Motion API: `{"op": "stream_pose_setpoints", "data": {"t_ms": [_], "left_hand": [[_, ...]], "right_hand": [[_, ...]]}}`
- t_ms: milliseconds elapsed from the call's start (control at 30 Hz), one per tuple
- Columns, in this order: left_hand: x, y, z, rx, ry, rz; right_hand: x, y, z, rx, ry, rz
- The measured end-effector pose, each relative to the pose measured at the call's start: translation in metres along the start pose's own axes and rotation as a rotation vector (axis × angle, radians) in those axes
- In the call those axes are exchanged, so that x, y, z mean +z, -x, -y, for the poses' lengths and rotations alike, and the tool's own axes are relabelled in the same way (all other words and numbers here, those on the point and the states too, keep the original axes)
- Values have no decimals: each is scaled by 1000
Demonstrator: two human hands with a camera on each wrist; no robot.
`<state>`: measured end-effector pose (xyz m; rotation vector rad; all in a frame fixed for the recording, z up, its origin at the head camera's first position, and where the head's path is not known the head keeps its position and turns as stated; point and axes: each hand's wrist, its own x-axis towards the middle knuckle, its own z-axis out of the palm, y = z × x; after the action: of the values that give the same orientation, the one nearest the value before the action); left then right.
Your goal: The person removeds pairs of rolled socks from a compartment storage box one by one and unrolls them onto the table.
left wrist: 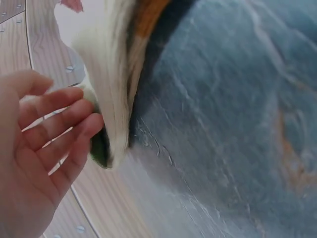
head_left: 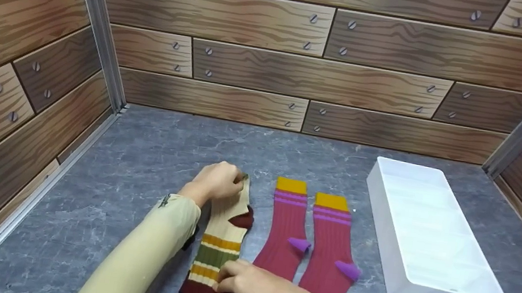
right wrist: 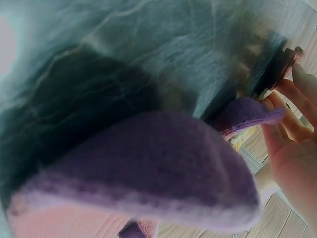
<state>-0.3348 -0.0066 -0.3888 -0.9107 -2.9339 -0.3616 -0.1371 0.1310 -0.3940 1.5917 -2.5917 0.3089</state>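
Observation:
A cream sock (head_left: 226, 227) with mustard and green stripes, a dark brown heel and cuff, and a green toe lies lengthwise on the grey tabletop. A second cuff edge shows beneath it at the lower left. My left hand (head_left: 219, 181) is at the toe end; in the left wrist view its loosely bent fingers (left wrist: 74, 116) touch the toe, thumb apart. At the cuff's right edge, my right hand (head_left: 258, 290) rests with its fingertips against the fabric. Two crimson socks (head_left: 287, 224) with mustard cuffs and purple heels lie to the right, their lower ends partly hidden by my right hand and forearm.
A long white box (head_left: 380, 231) with dividers stands right of the crimson socks. Wood-patterned walls (head_left: 251, 65) enclose the grey tabletop (head_left: 150, 153) at the back and both sides. One purple heel (right wrist: 148, 158) looms close to the right wrist camera.

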Motion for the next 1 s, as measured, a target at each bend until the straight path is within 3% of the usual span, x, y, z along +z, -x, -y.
{"op": "stream_pose_setpoints", "data": {"t_ms": [167, 367, 567, 800, 1000], "left_hand": [[3, -2, 0, 0, -44, -35], [5, 0, 1, 5, -71, 0], [-1, 0, 2, 41, -27, -40], [-5, 2, 6, 23, 23, 137], [-9, 9, 17, -50, 71, 168]], "right_hand": [[1, 0, 0, 0, 15, -7], [0, 0, 0, 7, 2, 12], [-6, 0, 1, 33, -58, 64], [-8, -4, 8, -15, -53, 115], [-10, -6, 6, -15, -35, 130]]}}
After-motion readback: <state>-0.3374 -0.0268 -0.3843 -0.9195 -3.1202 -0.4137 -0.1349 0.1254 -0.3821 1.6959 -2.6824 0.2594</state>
